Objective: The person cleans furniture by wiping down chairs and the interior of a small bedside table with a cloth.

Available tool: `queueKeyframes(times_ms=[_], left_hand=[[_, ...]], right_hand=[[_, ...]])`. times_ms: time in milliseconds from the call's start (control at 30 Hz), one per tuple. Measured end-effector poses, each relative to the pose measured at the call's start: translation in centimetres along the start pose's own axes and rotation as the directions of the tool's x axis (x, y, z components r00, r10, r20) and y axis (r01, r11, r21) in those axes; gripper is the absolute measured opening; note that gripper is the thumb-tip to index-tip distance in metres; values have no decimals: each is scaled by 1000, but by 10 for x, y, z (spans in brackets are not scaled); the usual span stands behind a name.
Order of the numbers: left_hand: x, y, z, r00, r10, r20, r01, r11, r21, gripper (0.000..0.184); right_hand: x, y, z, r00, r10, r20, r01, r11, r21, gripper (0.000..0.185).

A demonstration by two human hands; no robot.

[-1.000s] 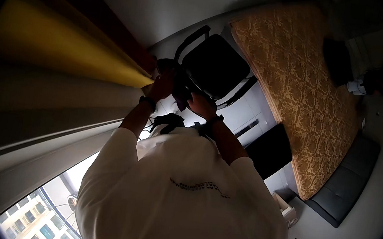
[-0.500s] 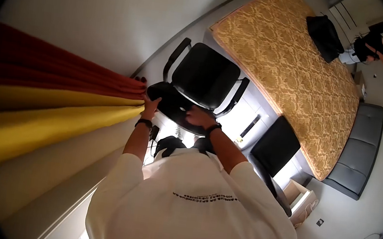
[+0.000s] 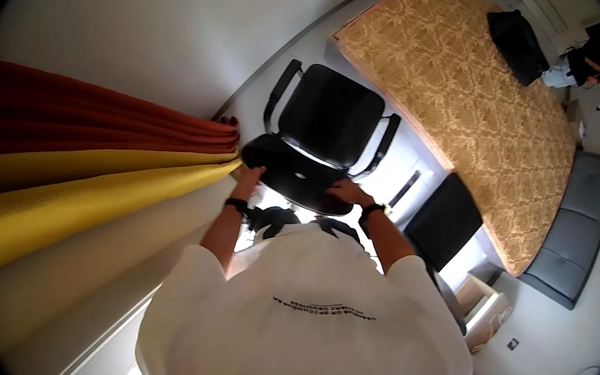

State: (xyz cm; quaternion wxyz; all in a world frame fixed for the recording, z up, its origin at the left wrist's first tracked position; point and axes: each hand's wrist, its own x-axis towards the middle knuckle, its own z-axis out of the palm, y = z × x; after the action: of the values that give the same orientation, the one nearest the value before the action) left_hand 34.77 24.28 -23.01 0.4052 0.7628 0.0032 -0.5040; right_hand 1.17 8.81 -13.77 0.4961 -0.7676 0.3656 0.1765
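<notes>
A black armchair (image 3: 331,115) stands ahead of me, its backrest farther off and its dark seat (image 3: 284,162) nearer. My left hand (image 3: 250,177) is at the seat's near left edge, with its fingers pressed on dark material. At the right part of the same edge is my right hand (image 3: 348,192), its fingers curled over something black. Between the hands lies a small white spot (image 3: 301,176) on the dark surface. Whether the hands hold a dark cloth or the seat itself is too dark to make out.
Red and yellow curtains (image 3: 109,156) hang at the left. A patterned mattress (image 3: 465,125) lies at the upper right, with a black bag (image 3: 517,47) on it and a person (image 3: 588,65) beyond. A second black chair (image 3: 445,222) and an open box (image 3: 483,311) are at the right.
The view has brightened and shifted. A dark, purplish bunch seen between my hands earlier no longer shows. My hands are now farther apart, and a white spot shows between them.
</notes>
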Motion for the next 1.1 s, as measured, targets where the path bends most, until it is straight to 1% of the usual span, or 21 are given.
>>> queueKeyframes(times_ms=[33,100,167,200,233,267,333,400,433,500,533,567,600,667,733,800,900,1000,1033,1067,1100], left_hand=[[3,-24,7,996,42,-81,-37,998,56,74],[-35,-27,10,992,-45,119,59,991,-120,74],[-71,-10,15,951,-134,280,179,974,-142,69],[-80,-3,7,908,-186,374,168,983,81,64],[-97,17,3,906,-193,375,173,981,88,64],[-118,46,3,883,-328,337,224,923,312,62],[-126,70,-9,895,-335,294,81,772,631,50],[-131,103,-9,915,-245,320,-109,615,781,47],[-136,124,-2,895,-192,403,-202,632,749,51],[-171,186,17,681,-28,732,-420,804,421,40],[-226,227,35,547,235,804,-489,868,79,40],[-277,259,50,405,503,763,-500,821,-275,41],[-325,280,54,268,580,769,-268,812,-519,46],[-397,310,49,3,644,765,-140,757,-638,51],[-453,320,58,-198,774,601,33,618,-785,51],[-484,316,84,-298,916,267,224,340,-914,47],[-507,340,83,-348,936,56,360,189,-914,44],[-512,347,74,-364,928,76,343,210,-916,38],[-512,347,73,-367,927,81,330,211,-920,37],[-510,347,71,-368,926,86,323,214,-922,35],[-505,347,70,-373,924,86,316,214,-924,33]], right_hand=[[-13,-10,-15,993,53,108,-60,996,62,55],[-11,-4,-7,986,139,94,-135,990,-47,56],[-10,-27,-9,992,126,21,-125,992,-16,56],[-10,-42,-7,992,111,-53,-111,994,-3,56],[-5,-57,-4,990,94,-104,-84,991,100,56],[3,-71,2,985,80,-155,-48,979,198,57],[21,-92,25,991,-61,-118,100,928,359,61],[16,-115,31,993,-111,-32,115,961,250,63],[8,-120,31,987,-152,60,143,981,129,66],[8,-98,39,996,-80,28,76,989,129,69],[18,-63,48,999,-36,-40,43,984,171,68],[20,-34,46,995,9,-104,14,977,211,66],[8,-24,30,996,17,-88,0,981,194,66],[-18,-14,-8,882,360,304,-428,882,197,63],[-24,11,-14,889,383,250,-413,908,77,61],[-13,26,-2,902,387,189,-390,920,-22,59],[15,38,24,928,319,-193,-347,928,-137,54],[16,-65,3,978,200,53,-192,973,-128,47],[52,-39,29,992,97,81,-91,993,-69,46],[53,-70,27,987,-93,132,92,996,13,40],[63,-82,39,956,-283,79,254,931,264,30]])
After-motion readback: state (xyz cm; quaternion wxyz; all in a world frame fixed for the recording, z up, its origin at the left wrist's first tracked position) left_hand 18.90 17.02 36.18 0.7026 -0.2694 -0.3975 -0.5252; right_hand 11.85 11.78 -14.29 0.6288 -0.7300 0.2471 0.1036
